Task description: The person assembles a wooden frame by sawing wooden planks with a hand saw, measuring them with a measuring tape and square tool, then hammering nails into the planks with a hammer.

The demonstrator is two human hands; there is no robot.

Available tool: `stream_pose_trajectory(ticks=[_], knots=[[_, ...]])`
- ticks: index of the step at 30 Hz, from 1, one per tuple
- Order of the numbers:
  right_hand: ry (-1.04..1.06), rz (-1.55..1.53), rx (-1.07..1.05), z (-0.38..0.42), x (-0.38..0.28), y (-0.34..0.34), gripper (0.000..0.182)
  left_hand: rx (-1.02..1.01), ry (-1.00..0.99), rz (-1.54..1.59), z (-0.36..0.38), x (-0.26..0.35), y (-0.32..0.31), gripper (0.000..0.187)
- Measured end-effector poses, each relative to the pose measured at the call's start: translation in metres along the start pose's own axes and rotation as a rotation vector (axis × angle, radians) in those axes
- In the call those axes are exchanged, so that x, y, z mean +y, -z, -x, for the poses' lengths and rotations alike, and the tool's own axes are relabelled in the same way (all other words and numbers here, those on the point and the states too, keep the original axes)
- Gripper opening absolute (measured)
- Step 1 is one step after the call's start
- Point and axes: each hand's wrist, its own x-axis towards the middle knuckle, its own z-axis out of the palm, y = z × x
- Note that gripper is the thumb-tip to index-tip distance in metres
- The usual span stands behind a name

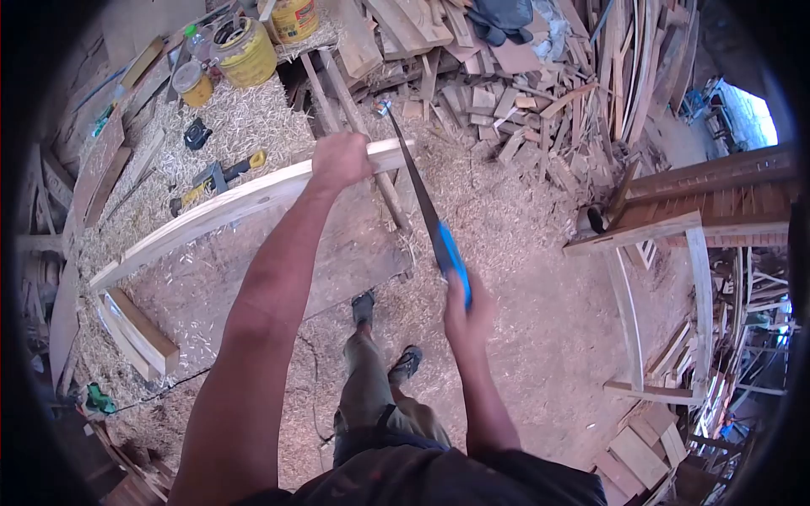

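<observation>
My left hand point(342, 158) is closed over a long, curved wooden piece point(228, 204), close to its right end. That piece lies across a low, shaving-strewn workbench point(337, 253). In my right hand point(469, 312), slightly blurred, is the blue handle of a handsaw point(428, 207). The saw's dark blade slants up and away, meeting the wood's right end just beyond my left hand; how deep its teeth sit cannot be made out. Behind the curved piece, a yellow-and-black hand tool point(219, 179) rests among shavings, with a small black object point(197, 133) farther back.
Yellow buckets point(245, 55) and a green-capped bottle point(194, 38) stand at the bench's far side. Short curved blocks point(139, 333) lie at its near left. Offcuts point(498, 105) are heaped beyond, and a wooden frame point(700, 304) stands on the right. Shavings cover the floor.
</observation>
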Motion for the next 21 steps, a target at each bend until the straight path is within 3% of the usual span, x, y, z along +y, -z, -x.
stream_pose_trajectory(ticks=[3, 4, 10, 13, 16, 18, 21], knots=[[-0.084, -0.016, -0.021, 0.034, 0.003, 0.024, 0.037, 0.008, 0.008, 0.007, 0.002, 0.0, -0.001, 0.034], [-0.112, -0.014, -0.016, 0.042, 0.002, 0.024, 0.037, -0.001, -0.015, -0.014, -0.001, -0.004, -0.007, 0.042], [0.069, 0.026, -0.06, -0.127, -0.02, -0.093, 0.036, 0.04, -0.022, -0.005, 0.003, -0.002, -0.005, 0.042], [0.096, 0.01, -0.049, -0.089, -0.005, -0.063, 0.034, 0.045, -0.036, 0.023, 0.001, -0.004, -0.005, 0.042], [-0.035, 0.075, -0.074, 0.008, 0.01, 0.007, 0.034, -0.008, -0.016, -0.002, 0.0, -0.001, 0.0, 0.042], [-0.127, -0.081, -0.066, 0.051, 0.01, 0.031, 0.035, 0.037, -0.018, 0.025, -0.006, -0.005, -0.004, 0.042], [-0.044, 0.011, -0.008, 0.011, 0.011, -0.002, 0.037, 0.023, -0.021, 0.022, -0.003, -0.005, -0.003, 0.039]])
